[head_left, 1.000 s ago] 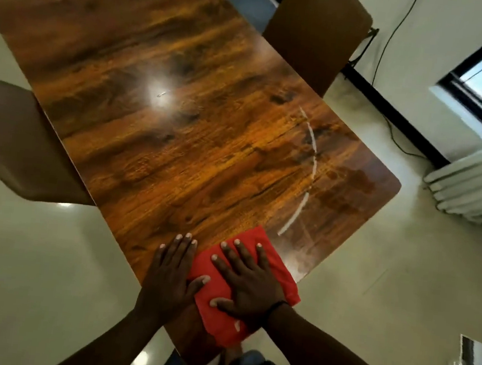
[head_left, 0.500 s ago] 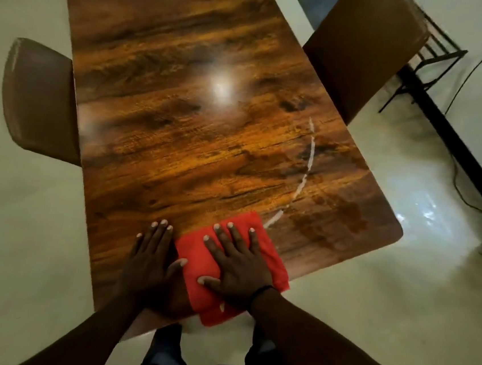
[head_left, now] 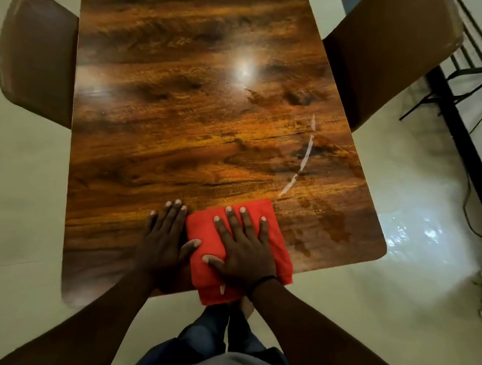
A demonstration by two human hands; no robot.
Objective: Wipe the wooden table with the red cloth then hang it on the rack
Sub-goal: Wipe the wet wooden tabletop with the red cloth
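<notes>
A folded red cloth (head_left: pixel 275 239) lies on the near edge of the glossy wooden table (head_left: pixel 181 116), with one corner hanging over the edge. My right hand (head_left: pixel 241 250) presses flat on top of the cloth, fingers straight and spread. My left hand (head_left: pixel 164 239) lies flat on the bare wood just left of the cloth, its thumb touching the cloth's left edge. A curved white streak (head_left: pixel 303 159) and a damp patch (head_left: pixel 325 221) mark the table to the right of the cloth.
A brown chair (head_left: pixel 39 54) stands at the table's left side and another brown chair (head_left: pixel 390 55) at its right. A black metal rack (head_left: pixel 469 66) stands by the wall at the far right, with a cable (head_left: pixel 469 206) on the pale floor.
The view has swung so the table now runs straight ahead. Both hands and the cloth stay at the near edge in the same pose.
</notes>
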